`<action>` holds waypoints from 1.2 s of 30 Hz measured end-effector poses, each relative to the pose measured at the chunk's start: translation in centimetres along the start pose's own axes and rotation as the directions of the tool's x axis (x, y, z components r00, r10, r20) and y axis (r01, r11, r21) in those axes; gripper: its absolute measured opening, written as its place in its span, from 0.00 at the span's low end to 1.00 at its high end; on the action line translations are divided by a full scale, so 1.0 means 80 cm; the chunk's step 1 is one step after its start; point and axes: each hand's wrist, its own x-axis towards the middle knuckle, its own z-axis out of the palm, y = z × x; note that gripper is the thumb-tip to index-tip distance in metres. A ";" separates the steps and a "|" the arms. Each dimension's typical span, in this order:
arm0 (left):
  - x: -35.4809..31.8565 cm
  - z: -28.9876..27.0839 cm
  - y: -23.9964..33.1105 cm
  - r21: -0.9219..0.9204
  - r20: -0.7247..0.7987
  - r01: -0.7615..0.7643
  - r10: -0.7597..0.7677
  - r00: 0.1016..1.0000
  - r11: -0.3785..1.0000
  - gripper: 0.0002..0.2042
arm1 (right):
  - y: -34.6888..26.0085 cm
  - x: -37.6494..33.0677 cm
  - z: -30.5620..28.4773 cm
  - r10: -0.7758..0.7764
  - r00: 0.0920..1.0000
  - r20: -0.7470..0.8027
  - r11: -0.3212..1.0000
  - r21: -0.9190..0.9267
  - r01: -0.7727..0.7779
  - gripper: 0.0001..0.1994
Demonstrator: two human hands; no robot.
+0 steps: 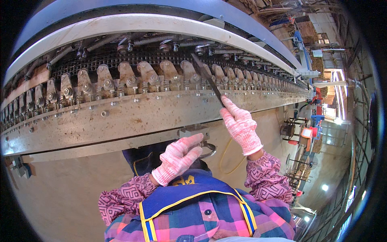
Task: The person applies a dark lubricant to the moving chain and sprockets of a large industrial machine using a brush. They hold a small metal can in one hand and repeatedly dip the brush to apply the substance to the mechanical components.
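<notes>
My right hand [242, 128], in a pink-and-white knit glove, is closed on the lower end of a long, thin, dark flat bar [210, 81]. The bar slants up and left across a row of metal brackets [127, 76] with bolts and small springs; whether its tip touches the machine I cannot tell. Below them runs a stained metal beam [141, 115]. My left hand [180, 156], gloved alike, is empty, its fingers stretched out and partly bent in front of my apron. Close to its fingertips are a metal block and a curved metal ring [209, 150] under the beam.
Behind the brackets lies a dark chain [105, 56], with coil springs [155, 40] beyond it. A pale rail [133, 24] arches over them. On the floor to the right, a yellow hose [231, 169] curves. Farther right stand orange and blue equipment [309, 132] and a fan [310, 160].
</notes>
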 end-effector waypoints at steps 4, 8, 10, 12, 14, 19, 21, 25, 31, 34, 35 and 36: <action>-0.003 0.002 0.003 0.015 -0.001 0.006 -0.006 1.000 1.000 0.20 | 0.002 -0.004 0.018 -0.010 1.000 -0.019 0.995 0.096 0.012 0.23; -0.005 0.004 -0.002 0.062 0.017 -0.011 0.010 1.000 0.998 0.20 | 0.002 -0.009 0.039 0.031 0.998 -0.051 0.992 0.121 -0.024 0.23; -0.007 0.006 -0.004 0.083 0.026 -0.052 0.050 0.998 0.995 0.19 | 0.000 -0.015 0.041 0.005 0.995 -0.096 0.989 0.148 0.010 0.23; -0.009 0.006 -0.006 0.096 0.023 -0.052 0.050 0.999 0.994 0.20 | 0.006 -0.027 0.048 -0.107 0.971 -0.214 0.971 0.185 0.148 0.23; -0.011 0.006 -0.005 0.092 0.017 -0.036 0.034 0.999 0.995 0.20 | 0.002 -0.038 0.039 -0.020 0.991 -0.129 0.964 0.261 0.053 0.23; -0.019 0.010 0.000 -0.006 0.006 0.021 -0.021 1.000 1.000 0.21 | 0.019 -0.044 0.038 -0.026 0.998 -0.064 0.962 0.268 0.043 0.24; -0.018 0.007 -0.005 0.031 0.016 0.002 -0.003 1.000 1.000 0.21 | 0.016 -0.039 0.031 0.033 0.999 -0.007 0.967 0.252 -0.030 0.23; -0.023 0.005 -0.006 0.033 0.024 0.047 -0.048 0.999 0.998 0.21 | 0.013 -0.034 0.029 -0.055 0.995 -0.088 0.971 0.227 0.073 0.23; -0.025 0.002 -0.014 0.034 0.004 -0.012 0.012 1.000 0.999 0.22 | 0.008 -0.017 0.020 0.028 1.000 -0.004 0.980 0.198 -0.026 0.23; -0.023 -0.001 -0.009 0.066 0.012 0.010 -0.011 1.000 0.998 0.21 | 0.014 -0.014 0.020 -0.005 1.000 -0.003 0.966 0.259 0.006 0.23; -0.023 -0.001 -0.008 0.077 0.009 0.009 -0.009 1.000 0.997 0.21 | 0.007 -0.016 0.015 0.016 1.000 0.017 0.958 0.285 -0.020 0.23; -0.022 0.000 -0.006 0.088 0.006 0.007 -0.008 1.000 0.996 0.21 | 0.005 -0.016 0.014 0.031 0.999 0.028 0.953 0.300 -0.038 0.23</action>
